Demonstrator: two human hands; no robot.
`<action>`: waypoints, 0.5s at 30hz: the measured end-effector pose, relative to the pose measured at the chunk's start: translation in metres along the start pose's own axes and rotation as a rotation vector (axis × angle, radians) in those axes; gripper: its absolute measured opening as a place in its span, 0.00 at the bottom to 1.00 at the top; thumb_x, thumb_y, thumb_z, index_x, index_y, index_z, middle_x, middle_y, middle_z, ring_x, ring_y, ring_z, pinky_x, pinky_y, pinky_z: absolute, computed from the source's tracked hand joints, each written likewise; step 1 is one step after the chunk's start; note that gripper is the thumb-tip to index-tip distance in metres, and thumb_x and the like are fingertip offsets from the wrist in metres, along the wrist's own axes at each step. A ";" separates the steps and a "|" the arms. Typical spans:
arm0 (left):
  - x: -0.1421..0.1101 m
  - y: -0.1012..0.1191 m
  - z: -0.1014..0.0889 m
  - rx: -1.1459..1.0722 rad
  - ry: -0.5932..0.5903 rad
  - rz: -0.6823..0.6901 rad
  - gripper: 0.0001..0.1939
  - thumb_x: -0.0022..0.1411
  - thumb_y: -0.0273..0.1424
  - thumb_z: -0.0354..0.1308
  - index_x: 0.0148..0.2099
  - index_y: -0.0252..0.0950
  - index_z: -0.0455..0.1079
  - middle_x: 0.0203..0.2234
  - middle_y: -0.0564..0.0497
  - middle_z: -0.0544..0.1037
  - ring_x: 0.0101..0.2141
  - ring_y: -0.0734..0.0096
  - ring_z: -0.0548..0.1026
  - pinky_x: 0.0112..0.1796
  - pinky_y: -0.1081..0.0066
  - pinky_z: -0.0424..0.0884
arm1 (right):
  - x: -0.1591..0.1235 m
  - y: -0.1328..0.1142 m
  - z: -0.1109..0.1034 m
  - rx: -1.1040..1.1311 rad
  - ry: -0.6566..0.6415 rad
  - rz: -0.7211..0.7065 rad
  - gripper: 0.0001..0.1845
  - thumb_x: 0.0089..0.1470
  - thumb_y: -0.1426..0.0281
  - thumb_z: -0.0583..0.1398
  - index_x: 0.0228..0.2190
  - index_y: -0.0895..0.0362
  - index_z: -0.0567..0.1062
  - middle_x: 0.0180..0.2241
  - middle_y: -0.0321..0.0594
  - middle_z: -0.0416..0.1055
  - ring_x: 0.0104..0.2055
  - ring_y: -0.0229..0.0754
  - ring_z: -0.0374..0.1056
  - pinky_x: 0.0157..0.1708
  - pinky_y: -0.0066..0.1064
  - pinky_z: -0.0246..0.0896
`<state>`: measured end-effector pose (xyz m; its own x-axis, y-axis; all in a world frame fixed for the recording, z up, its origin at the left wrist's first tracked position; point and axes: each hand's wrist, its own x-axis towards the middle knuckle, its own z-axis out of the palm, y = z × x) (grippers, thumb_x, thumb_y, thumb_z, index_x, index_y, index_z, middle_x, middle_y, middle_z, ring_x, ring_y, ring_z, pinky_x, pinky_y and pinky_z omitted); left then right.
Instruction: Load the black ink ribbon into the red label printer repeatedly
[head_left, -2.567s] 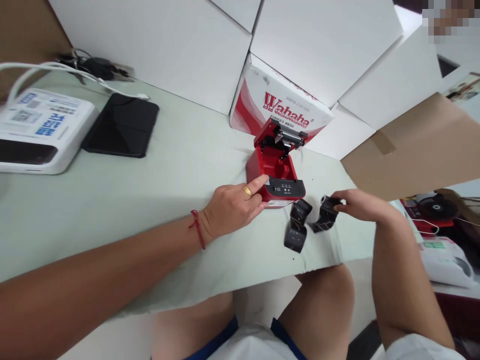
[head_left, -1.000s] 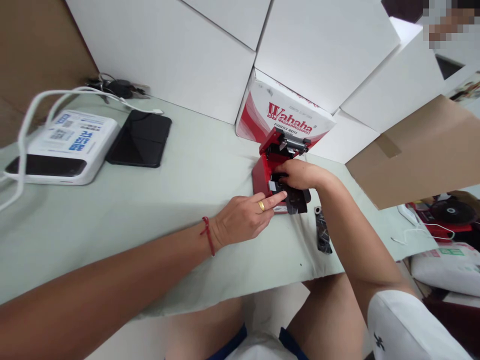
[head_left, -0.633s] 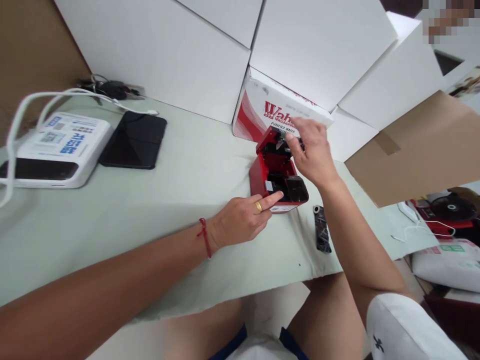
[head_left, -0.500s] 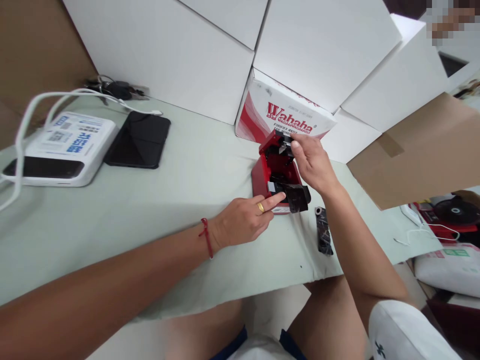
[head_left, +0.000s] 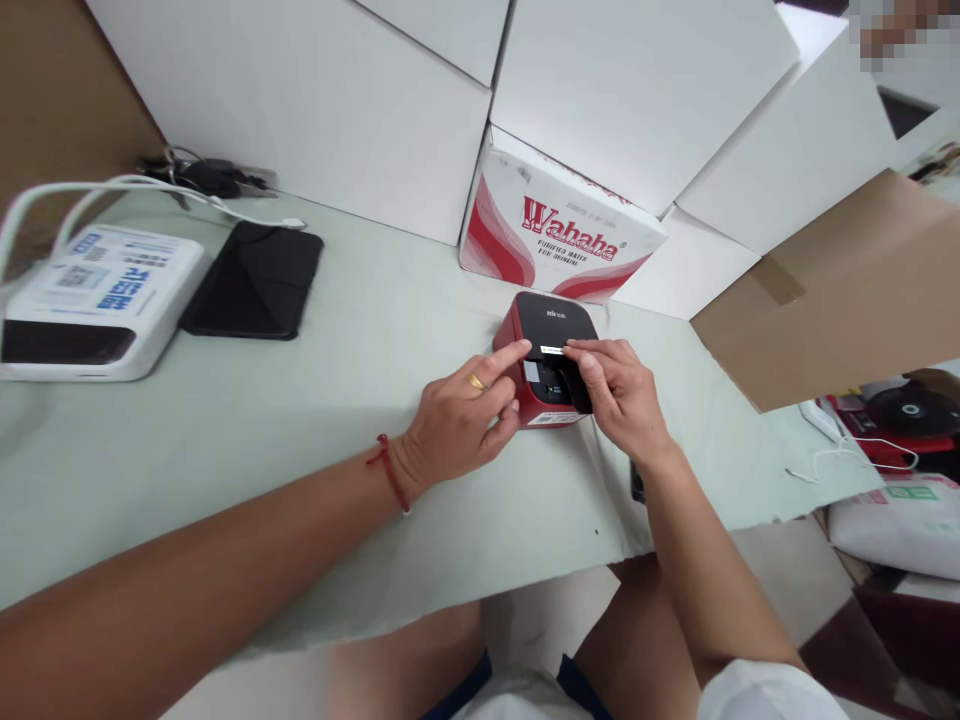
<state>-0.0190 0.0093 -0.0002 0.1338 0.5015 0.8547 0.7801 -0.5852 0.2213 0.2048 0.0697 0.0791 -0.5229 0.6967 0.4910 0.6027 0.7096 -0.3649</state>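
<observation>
A small red label printer (head_left: 559,320) with a black lid stands on the table, its lid down. At its front face, a dark recess shows with a curved black flap (head_left: 577,385) hanging from it. My left hand (head_left: 469,415) is at the printer's left side, index finger stretched to the lid's front left corner and the other fingers loosely bent by the red side; it holds nothing. The fingers of my right hand (head_left: 622,395) lie stretched on the lid's front edge, the thumb beside the flap. Behind my right wrist, a dark strip-shaped object (head_left: 637,482) is mostly hidden.
A Wahaba water box (head_left: 562,220) stands behind the printer, against white boxes (head_left: 637,90). On the left lie a black phone (head_left: 255,280), a white device (head_left: 105,300) with a cable, and keys (head_left: 210,178). A cardboard box (head_left: 832,290) stands at right.
The printer's lid has swung down from raised to shut. My right hand came down with it, and my left index finger moved from the front flap to the lid's left corner.
</observation>
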 end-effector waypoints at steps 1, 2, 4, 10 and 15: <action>0.000 -0.001 0.001 -0.027 -0.022 -0.019 0.10 0.68 0.24 0.55 0.32 0.39 0.66 0.61 0.41 0.84 0.40 0.63 0.85 0.37 0.64 0.79 | -0.001 0.000 0.001 0.005 0.002 0.014 0.25 0.78 0.56 0.52 0.45 0.49 0.88 0.51 0.43 0.85 0.52 0.46 0.77 0.56 0.45 0.72; -0.001 -0.003 0.002 -0.054 -0.046 -0.033 0.10 0.67 0.23 0.54 0.32 0.39 0.65 0.62 0.41 0.84 0.40 0.64 0.85 0.36 0.64 0.79 | -0.001 -0.001 0.001 0.008 0.002 0.028 0.25 0.78 0.56 0.52 0.45 0.49 0.88 0.51 0.42 0.85 0.51 0.45 0.77 0.56 0.45 0.72; -0.002 -0.004 0.003 -0.096 -0.087 -0.051 0.10 0.65 0.22 0.54 0.31 0.39 0.65 0.63 0.41 0.83 0.39 0.65 0.86 0.34 0.66 0.78 | -0.002 -0.001 0.003 0.009 0.004 0.051 0.25 0.78 0.57 0.52 0.45 0.49 0.88 0.50 0.42 0.85 0.50 0.45 0.76 0.55 0.44 0.71; -0.001 -0.004 0.001 -0.070 -0.064 0.012 0.09 0.64 0.22 0.55 0.31 0.38 0.66 0.59 0.41 0.85 0.36 0.66 0.84 0.33 0.65 0.77 | -0.004 0.000 0.006 0.003 -0.009 0.039 0.25 0.78 0.58 0.52 0.46 0.51 0.88 0.51 0.44 0.85 0.51 0.45 0.77 0.55 0.43 0.71; 0.000 -0.003 -0.002 -0.049 -0.026 0.168 0.10 0.62 0.19 0.57 0.31 0.39 0.66 0.51 0.47 0.89 0.32 0.68 0.79 0.32 0.65 0.76 | -0.010 -0.004 0.010 0.022 0.055 0.038 0.20 0.77 0.61 0.55 0.46 0.52 0.87 0.52 0.43 0.85 0.54 0.44 0.78 0.57 0.43 0.71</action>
<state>-0.0227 0.0094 -0.0003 0.2763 0.4100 0.8693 0.7148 -0.6923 0.0993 0.2011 0.0606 0.0674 -0.4661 0.7168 0.5187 0.6076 0.6854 -0.4013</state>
